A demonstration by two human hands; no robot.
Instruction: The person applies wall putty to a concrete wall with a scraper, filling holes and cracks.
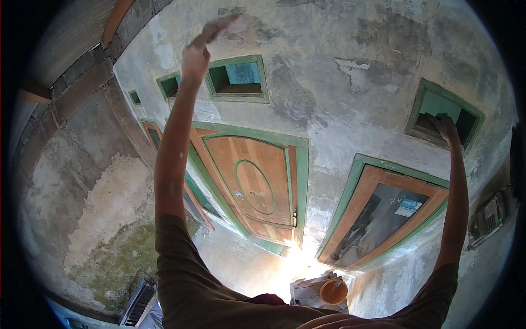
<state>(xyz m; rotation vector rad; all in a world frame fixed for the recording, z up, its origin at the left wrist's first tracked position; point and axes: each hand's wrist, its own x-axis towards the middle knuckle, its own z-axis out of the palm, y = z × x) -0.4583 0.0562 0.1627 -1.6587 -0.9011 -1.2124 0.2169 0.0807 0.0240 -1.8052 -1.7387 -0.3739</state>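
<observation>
I have the wall (329,104) filling the far side of my view, with both arms raised against it. I judge it heavy and rigid, with nothing to give under a push, but the skin of plaster looks brittle and likely to flake or turn dusty under the fingers. It offers no edge to grip, so an open palm would suit it. The better hold, I think, is the lower lip of the right vent (453,97), whose frame looks stiff.

The left hand (204,44) is up by the wall, above the left vent (241,60). Its fingers stretch up and to the right, but they blur; I cannot tell how far apart they are or whether they have hold of anything. The right hand (446,127) reaches into the right vent, fingers bent at its lower edge; I cannot tell how firmly they close.

The plaster is mottled grey and cream, patchy and rough. Both vents are four-sided, framed in green. Below, the brown wooden door (251,178) carries a green oval, and the window (375,219) has dark glass in a wooden sash. A round orange tub (333,291) sits near.
</observation>
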